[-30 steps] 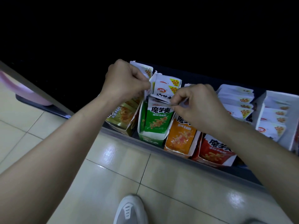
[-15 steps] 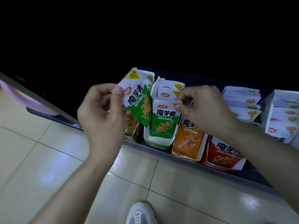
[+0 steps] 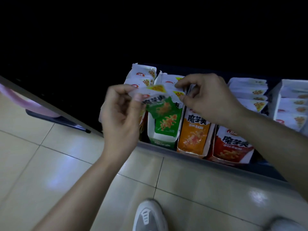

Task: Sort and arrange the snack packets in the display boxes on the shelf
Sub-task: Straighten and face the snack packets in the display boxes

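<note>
Glossy plastic-film snack packets (image 3: 193,129) stand in what look like matt cardboard display boxes (image 3: 160,141); the tiled floor (image 3: 55,165) is smooth and shiny.

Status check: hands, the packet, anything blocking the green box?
Left hand pinches green packet, held over green box. Right hand pinches packet tops in that box. Its fingers partly cover the opening.
</note>
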The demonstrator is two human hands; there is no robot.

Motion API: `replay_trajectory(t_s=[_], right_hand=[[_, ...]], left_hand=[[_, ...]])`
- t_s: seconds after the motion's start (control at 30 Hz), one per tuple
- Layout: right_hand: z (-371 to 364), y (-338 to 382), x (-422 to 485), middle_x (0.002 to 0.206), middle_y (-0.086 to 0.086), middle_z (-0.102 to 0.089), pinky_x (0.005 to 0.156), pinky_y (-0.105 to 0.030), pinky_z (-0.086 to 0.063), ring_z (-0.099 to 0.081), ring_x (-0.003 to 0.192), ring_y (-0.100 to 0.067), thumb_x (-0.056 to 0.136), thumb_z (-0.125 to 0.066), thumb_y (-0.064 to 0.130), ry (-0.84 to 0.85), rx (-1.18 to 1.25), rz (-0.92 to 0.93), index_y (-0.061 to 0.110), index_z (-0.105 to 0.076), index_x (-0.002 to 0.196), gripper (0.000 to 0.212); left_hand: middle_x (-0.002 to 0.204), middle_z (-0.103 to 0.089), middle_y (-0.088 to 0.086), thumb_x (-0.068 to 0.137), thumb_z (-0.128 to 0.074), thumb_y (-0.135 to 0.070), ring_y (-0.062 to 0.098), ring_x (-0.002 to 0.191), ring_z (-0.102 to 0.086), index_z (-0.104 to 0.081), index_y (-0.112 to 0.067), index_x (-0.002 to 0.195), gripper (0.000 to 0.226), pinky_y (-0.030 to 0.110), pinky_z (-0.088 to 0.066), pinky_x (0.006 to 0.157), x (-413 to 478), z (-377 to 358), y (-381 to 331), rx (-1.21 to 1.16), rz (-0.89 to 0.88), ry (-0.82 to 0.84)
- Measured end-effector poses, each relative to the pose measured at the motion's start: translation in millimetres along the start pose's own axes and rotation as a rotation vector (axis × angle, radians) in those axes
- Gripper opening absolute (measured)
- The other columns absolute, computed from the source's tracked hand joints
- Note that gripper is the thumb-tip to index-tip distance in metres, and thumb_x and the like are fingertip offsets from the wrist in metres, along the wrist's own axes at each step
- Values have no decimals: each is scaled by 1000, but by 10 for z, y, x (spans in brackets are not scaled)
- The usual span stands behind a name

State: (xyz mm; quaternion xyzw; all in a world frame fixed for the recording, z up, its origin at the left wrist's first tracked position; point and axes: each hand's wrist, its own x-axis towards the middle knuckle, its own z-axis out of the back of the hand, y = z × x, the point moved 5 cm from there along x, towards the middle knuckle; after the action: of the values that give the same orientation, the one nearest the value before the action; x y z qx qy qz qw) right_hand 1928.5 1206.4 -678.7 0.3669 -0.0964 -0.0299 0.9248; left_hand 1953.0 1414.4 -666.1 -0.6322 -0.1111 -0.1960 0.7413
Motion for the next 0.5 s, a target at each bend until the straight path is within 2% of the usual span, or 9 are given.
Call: replay_trajectory(t_s=[0.1, 0.13, 0.2, 0.27, 0.37, 0.43, 0.5], right_hand=[[-15, -1, 0, 88, 10, -60, 87, -26, -50, -58, 76, -3, 94, -68, 15, 24, 26, 4, 21, -63, 129, 36], [-20, -3, 0, 95, 5, -64, 88, -28, -50, -59, 79, -7, 93, -68, 14, 31, 31, 4, 21, -62, 130, 38], [-23, -5, -1, 109, 0, -66, 91, -28, -51, -61, 87, -11, 93, -67, 11, 42, 40, 2, 22, -61, 131, 41], [-31, -3, -4, 117, 4, -64, 92, -29, -52, -62, 90, -11, 92, -66, 7, 52, 46, 5, 22, -61, 131, 42], [-40, -12, -4, 117, 2, -64, 92, -30, -53, -62, 96, -12, 91, -64, 3, 62, 60, 13, 21, -61, 130, 44], [-25, -29, -5, 119, 0, -63, 90, -24, -50, -60, 97, -10, 90, -64, 4, 36, 55, 11, 21, -60, 131, 45], [16, -54, 7, 125, -2, -58, 86, -20, -41, -53, 99, -6, 87, -67, 4, -27, 1, 18, 17, -57, 134, 50]], left_hand=[[95, -69, 4, 96, -68, -9, 19, 90, -70, -60, -14, 104, 13, 38, -58, 79, -48, -177, 190, 158, 12, 202], [96, -68, 3, 94, -70, -10, 19, 92, -69, -62, -11, 103, 12, 39, -58, 80, -50, -214, 224, 240, -46, 254], [104, -66, 6, 91, -74, -13, 25, 99, -64, -66, -7, 103, 16, 42, -53, 82, -37, -277, 243, 523, -287, 293], [125, -58, 14, 85, -78, -24, 35, 114, -51, -65, -9, 119, 40, 44, -47, 89, 1, -333, 285, 845, -456, 274], [155, -34, 10, 79, -78, -44, 37, 131, -32, -41, -22, 151, 84, 52, -36, 101, 88, -408, 365, 1106, -429, 350], [159, -32, 2, 81, -74, -50, 36, 137, -28, -38, -25, 153, 83, 54, -31, 102, 103, -453, 409, 1162, -436, 441], [154, -43, -4, 87, -68, -49, 34, 139, -30, -50, -25, 143, 63, 51, -29, 101, 118, -470, 405, 1135, -475, 459]])
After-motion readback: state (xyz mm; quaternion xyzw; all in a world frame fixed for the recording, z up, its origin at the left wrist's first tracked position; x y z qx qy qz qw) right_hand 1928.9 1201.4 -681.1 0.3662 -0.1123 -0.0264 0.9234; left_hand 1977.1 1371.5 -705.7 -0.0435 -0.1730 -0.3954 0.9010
